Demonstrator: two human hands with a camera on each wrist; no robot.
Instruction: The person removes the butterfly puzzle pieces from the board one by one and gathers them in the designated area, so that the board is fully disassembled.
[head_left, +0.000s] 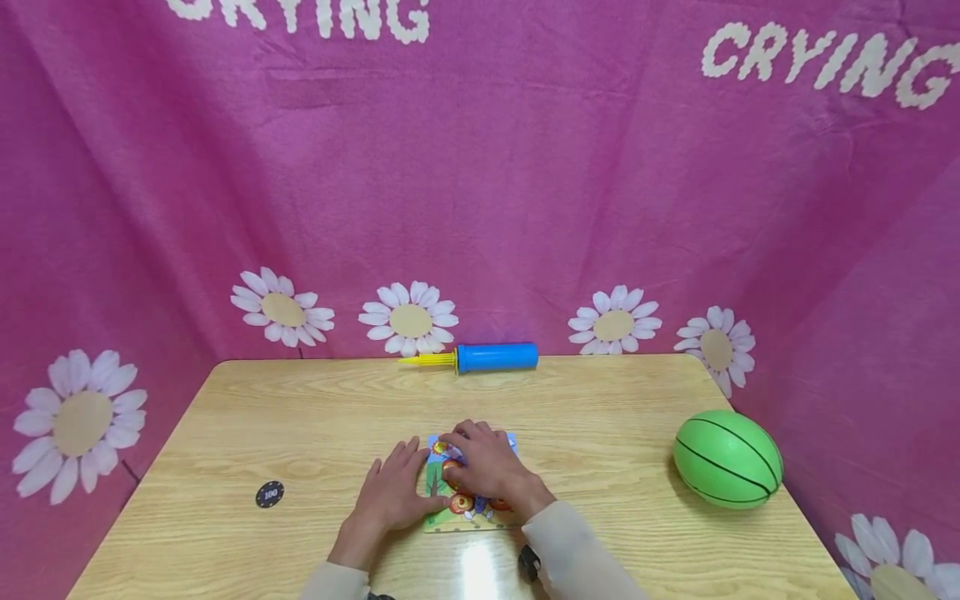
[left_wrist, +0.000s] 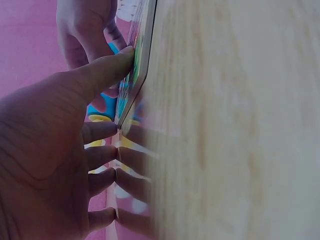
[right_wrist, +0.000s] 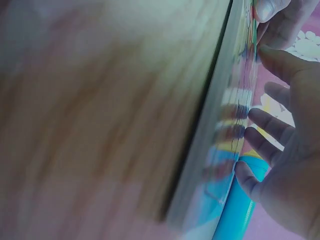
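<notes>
A flat, colourful picture puzzle (head_left: 442,523) lies on the table in front of me, with a tree and round red and orange shapes printed on it. Thin seams run across its glossy face in the right wrist view. My left hand (head_left: 393,492) is at the board's left side: its thumb rests on the board's face, and the other fingertips touch the table by the corner. Over the board's upper middle, my right hand (head_left: 487,462) has its fingers spread, the tips touching the surface. It hides part of the picture.
Toward the table's back edge lies a blue hand pump (head_left: 498,357) with a yellow nozzle. A green ball (head_left: 727,460) with black lines sits at the right edge. On the left is a black chip (head_left: 270,494) marked 100. A pink curtain (head_left: 480,183) hangs behind.
</notes>
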